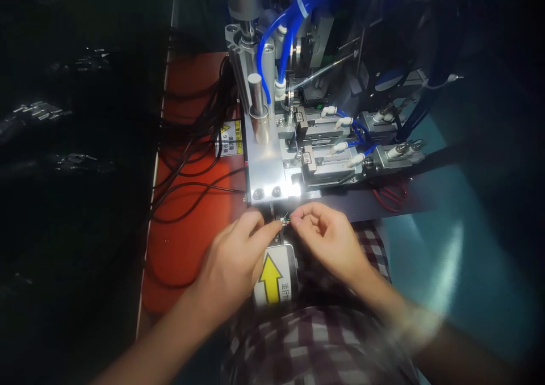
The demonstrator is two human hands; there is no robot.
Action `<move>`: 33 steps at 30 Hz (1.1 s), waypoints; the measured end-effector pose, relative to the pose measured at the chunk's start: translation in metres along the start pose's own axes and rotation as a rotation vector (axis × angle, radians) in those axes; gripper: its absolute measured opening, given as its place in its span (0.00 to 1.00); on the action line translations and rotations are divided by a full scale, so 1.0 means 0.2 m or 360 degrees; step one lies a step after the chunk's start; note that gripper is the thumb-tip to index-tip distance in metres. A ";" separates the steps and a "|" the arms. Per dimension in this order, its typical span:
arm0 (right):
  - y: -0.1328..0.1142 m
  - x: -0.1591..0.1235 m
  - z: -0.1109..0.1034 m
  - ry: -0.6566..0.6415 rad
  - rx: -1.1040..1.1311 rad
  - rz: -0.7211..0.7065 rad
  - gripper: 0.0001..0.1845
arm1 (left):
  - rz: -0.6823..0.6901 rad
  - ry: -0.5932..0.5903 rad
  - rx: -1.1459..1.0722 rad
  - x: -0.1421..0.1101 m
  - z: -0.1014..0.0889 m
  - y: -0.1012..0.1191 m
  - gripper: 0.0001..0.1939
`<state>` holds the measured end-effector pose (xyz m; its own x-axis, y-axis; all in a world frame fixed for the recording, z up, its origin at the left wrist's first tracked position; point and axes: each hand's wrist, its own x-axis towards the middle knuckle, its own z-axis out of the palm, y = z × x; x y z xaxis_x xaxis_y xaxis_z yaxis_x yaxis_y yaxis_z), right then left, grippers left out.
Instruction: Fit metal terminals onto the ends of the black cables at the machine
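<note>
Several thin coloured wires (286, 221), with green, red and white showing, span the small gap between my fingertips. My left hand (240, 246) pinches them at their left end, thumb and forefinger pressed together. At the other end my right hand (326, 234) grips the wires between thumb and forefinger, its remaining fingers curled. Both hands are just in front of a bright metal plate (268, 172) on the machine. Below the wires lies a white label with a yellow arrow (272, 277). What the fingertips cover is hidden.
Metal slides with white air fittings (332, 146) stand behind my right hand, under blue air hoses (293, 21). Black cables (191, 141) run across the orange-red surface (183, 249) at left. A red wire coil (392, 197) lies at right.
</note>
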<state>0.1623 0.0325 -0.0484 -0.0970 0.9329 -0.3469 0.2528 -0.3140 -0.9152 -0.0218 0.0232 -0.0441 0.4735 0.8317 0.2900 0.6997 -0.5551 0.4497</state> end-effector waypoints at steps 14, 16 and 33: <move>-0.01 0.00 0.01 -0.0044 -0.0044 -0.0068 0.07 | 0.0002 0.0019 0.0024 0.00 -0.01 0.00 0.15; 0.00 0.00 0.02 0.0051 -0.0295 -0.0336 0.05 | 0.0005 0.0026 0.0022 0.00 -0.01 0.00 0.15; -0.05 -0.02 0.00 0.0144 -0.1047 -0.0818 0.06 | 0.0011 0.0013 0.0052 0.01 0.00 0.01 0.15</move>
<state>0.1598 0.0321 -0.0382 -0.2829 0.9511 0.1242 0.7110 0.2949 -0.6384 -0.0202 0.0231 -0.0422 0.4742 0.8278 0.2999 0.7135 -0.5609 0.4199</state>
